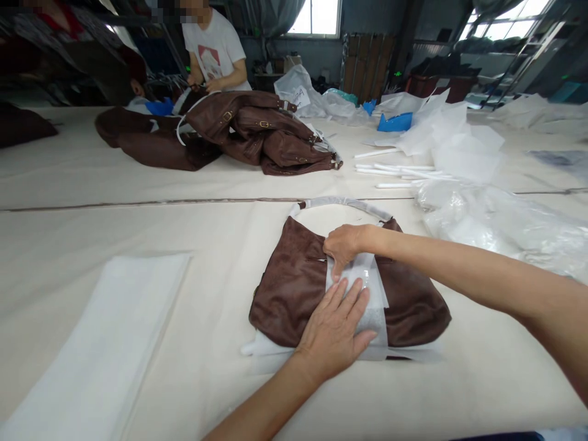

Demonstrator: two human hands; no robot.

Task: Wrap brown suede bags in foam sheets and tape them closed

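A brown leather bag (pixel 289 282) lies flat on the table, its wrapped handle (pixel 344 201) arching away at the top. White tissue paper (pixel 374 318) covers the middle of its front. My left hand (pixel 333 327) rests flat on the paper and the leather, fingers spread. Near the bag's top edge, my right hand (pixel 346 245) has its fingers curled at the upper end of the paper; what they grip is hidden. More white paper shows under the bag's lower edge.
Stacked white sheets (pixel 101 337) lie at left. Beyond a seam in the table are brown bags (pixel 261 131), white rods (pixel 395 168) and crumpled paper (pixel 450 135). Clear plastic (pixel 500 223) lies at right. A person (pixel 215 52) stands across the table.
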